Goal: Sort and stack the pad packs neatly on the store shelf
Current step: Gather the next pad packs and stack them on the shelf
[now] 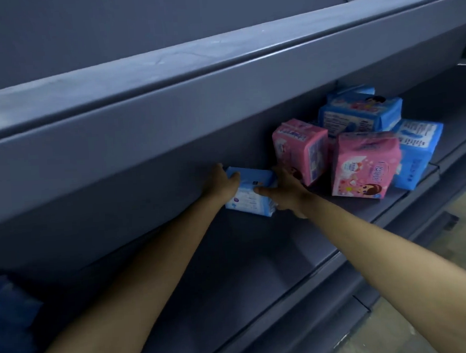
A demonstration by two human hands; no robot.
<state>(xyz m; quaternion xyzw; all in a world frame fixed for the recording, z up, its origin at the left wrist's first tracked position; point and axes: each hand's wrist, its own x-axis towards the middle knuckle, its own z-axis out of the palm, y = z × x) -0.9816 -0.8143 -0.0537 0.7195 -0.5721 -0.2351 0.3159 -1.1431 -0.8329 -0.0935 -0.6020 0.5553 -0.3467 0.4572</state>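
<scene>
Both forearms reached deep over the shelf (259, 270). Left hand (221, 184) and right hand (284, 191) clasped a light-blue pad pack (250, 191) from either side, near the shelf's back wall. Placing step, by the look. Next: square it, then fetch from the jumbled pink and blue packs (360, 141) toward the shelf's right.

My arms are bare from the elbows down to both hands: no sleeves, watch or bracelet at either wrist. My left hand (221, 184) and right hand (284, 191) wear no gloves.
</scene>
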